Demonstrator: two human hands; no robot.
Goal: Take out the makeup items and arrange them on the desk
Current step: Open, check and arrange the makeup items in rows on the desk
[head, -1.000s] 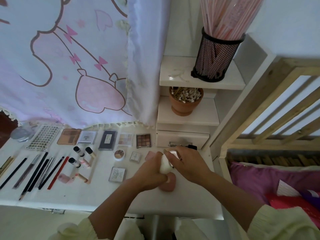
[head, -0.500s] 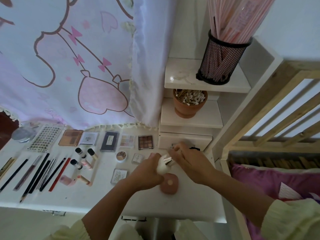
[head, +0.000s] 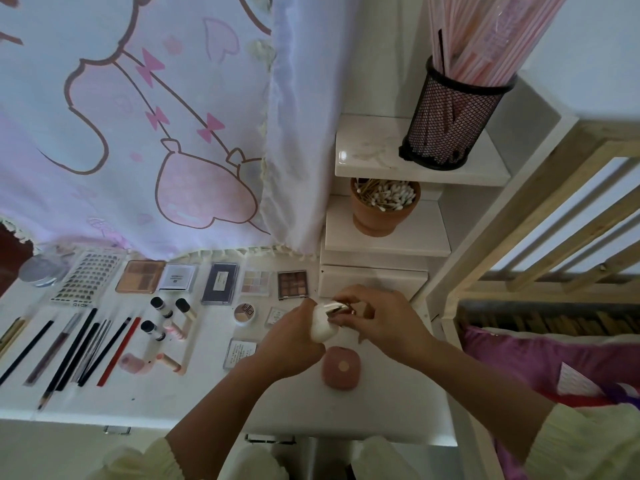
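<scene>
Sm. white rounded bottle (head: 320, 329) w/ gold cap (head: 338, 308)

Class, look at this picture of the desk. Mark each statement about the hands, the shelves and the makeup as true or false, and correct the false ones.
1. The left hand and the right hand both hold the white item. True.
2. The pink compact sits on a shelf. False: it lies on the desk, just below the hands.
3. The terracotta pot holds cotton swabs. True.
4. The black mesh holder stands on the desk. False: it stands on the top shelf, above the pot.
</scene>
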